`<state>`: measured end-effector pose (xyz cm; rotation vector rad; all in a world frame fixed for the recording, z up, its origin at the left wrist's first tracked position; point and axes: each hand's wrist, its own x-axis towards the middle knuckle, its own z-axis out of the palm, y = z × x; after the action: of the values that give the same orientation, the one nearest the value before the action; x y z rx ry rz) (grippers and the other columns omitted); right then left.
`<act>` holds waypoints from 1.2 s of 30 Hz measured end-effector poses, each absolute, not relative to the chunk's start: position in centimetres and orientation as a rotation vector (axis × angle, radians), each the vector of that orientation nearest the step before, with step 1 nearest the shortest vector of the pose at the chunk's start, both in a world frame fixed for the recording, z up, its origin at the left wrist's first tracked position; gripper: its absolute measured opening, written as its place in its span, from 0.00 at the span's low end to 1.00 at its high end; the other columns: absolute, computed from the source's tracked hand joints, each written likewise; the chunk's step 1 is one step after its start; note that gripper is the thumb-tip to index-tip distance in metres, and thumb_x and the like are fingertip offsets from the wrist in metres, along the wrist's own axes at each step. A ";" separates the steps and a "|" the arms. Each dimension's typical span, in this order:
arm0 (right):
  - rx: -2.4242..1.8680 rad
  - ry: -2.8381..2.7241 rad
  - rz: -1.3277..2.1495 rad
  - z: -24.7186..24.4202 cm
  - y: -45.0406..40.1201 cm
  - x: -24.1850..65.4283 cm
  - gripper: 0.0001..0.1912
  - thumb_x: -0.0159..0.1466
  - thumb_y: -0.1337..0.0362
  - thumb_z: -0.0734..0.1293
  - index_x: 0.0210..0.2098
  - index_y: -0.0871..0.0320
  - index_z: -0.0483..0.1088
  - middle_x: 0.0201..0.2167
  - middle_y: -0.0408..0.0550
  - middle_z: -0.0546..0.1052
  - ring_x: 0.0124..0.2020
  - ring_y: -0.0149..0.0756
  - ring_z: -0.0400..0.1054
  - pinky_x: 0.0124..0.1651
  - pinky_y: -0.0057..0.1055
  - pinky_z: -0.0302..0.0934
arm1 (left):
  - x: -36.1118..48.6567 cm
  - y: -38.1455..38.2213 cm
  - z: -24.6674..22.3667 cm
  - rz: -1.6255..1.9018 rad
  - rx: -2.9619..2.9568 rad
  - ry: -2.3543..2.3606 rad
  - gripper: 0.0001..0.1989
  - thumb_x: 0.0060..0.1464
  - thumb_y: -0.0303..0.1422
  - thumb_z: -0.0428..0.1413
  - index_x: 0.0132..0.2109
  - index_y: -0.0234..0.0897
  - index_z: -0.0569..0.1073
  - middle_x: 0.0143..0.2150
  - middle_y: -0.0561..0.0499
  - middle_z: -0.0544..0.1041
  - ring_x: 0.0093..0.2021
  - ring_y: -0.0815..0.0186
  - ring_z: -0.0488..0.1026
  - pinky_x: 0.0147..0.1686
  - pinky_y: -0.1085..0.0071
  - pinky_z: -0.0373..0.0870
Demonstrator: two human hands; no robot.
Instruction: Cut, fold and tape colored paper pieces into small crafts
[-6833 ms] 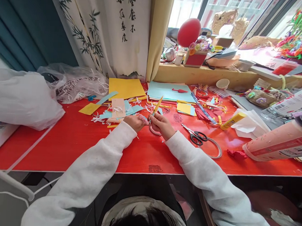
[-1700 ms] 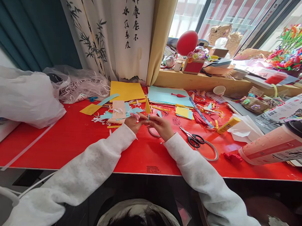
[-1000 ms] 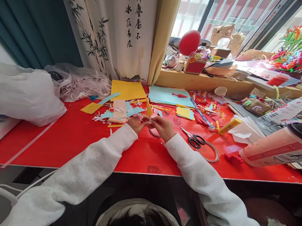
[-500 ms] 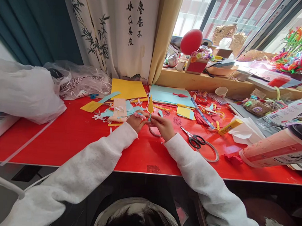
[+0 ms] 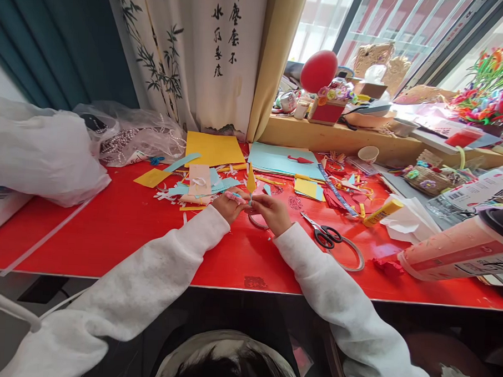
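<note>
Cluttered craft table [image 5: 140, 245] indoors, windowsill [image 5: 308, 130], curtains [image 5: 226, 82], paper scraps [image 5: 193, 189], scissors [image 5: 324, 233]

From my end, the yellow pointed piece [image 5: 251, 179], which leaned well over to the right in the earliest view and slightly left a moment ago, now stands nearly upright by the fingertips of my right hand [image 5: 272, 211]. Blue shows again on the pink-and-blue piece [image 5: 235, 197] at my left hand [image 5: 229, 208].

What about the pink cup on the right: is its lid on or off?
On: a black lid covers the top of the pink cup.
</note>
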<state>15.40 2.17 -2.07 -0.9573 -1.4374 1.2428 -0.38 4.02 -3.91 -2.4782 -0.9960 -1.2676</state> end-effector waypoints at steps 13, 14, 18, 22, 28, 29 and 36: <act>-1.023 -1.347 1.152 -2.0 2.4 15.7 0.07 0.51 0.63 0.66 0.27 0.61 0.70 0.20 0.43 0.74 0.24 0.34 0.73 0.32 0.32 0.70 | -0.2 3.5 -3.0 -1.285 -2.469 -1.109 0.09 0.57 0.32 0.45 0.34 0.33 0.67 0.35 0.47 0.73 0.37 0.66 0.70 0.37 0.69 0.69; -1.056 -1.378 1.090 -2.0 2.4 15.8 0.06 0.51 0.64 0.65 0.27 0.60 0.70 0.20 0.44 0.74 0.23 0.34 0.73 0.32 0.32 0.69 | -0.1 3.6 -3.1 -1.266 -2.473 -1.100 0.09 0.57 0.32 0.45 0.34 0.32 0.68 0.35 0.46 0.73 0.37 0.66 0.70 0.37 0.69 0.70; -1.230 -1.606 0.623 -2.1 2.6 16.1 0.05 0.54 0.64 0.63 0.26 0.59 0.69 0.20 0.45 0.75 0.24 0.35 0.72 0.31 0.31 0.67 | 0.0 3.9 -3.6 -1.184 -2.475 -1.076 0.10 0.57 0.33 0.46 0.35 0.32 0.69 0.35 0.46 0.73 0.37 0.66 0.71 0.38 0.70 0.70; -1.256 -1.743 0.316 -2.2 2.7 16.3 0.06 0.55 0.64 0.62 0.26 0.59 0.69 0.23 0.48 0.76 0.25 0.34 0.71 0.31 0.29 0.65 | 0.0 4.0 -3.9 -1.089 -2.490 -1.146 0.14 0.57 0.36 0.45 0.35 0.32 0.71 0.35 0.46 0.75 0.37 0.64 0.72 0.39 0.68 0.70; -1.265 -1.782 0.375 -2.4 2.6 16.1 0.06 0.56 0.64 0.61 0.25 0.58 0.68 0.22 0.46 0.74 0.25 0.34 0.71 0.32 0.30 0.65 | -0.1 4.1 -4.3 -0.983 -2.463 -1.193 0.16 0.58 0.36 0.43 0.35 0.33 0.73 0.34 0.46 0.77 0.36 0.63 0.73 0.37 0.67 0.70; -1.260 -1.769 0.418 -2.4 2.6 16.1 0.07 0.56 0.63 0.62 0.26 0.58 0.68 0.22 0.46 0.74 0.25 0.34 0.71 0.32 0.30 0.65 | -0.1 4.1 -4.3 -0.986 -2.466 -1.200 0.16 0.58 0.36 0.43 0.35 0.33 0.73 0.34 0.46 0.77 0.36 0.63 0.73 0.37 0.67 0.70; -1.124 -1.384 0.814 -0.8 3.5 17.6 0.11 0.54 0.59 0.63 0.32 0.59 0.68 0.26 0.45 0.73 0.23 0.30 0.68 0.27 0.29 0.67 | -0.1 4.0 -4.2 -0.886 -2.751 -1.050 0.16 0.52 0.41 0.51 0.42 0.36 0.73 0.41 0.43 0.73 0.41 0.61 0.70 0.42 0.61 0.69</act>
<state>17.63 3.52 -0.85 -1.1236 -1.3838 0.8140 -0.09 3.95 -4.16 -2.7507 -1.0502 -0.8864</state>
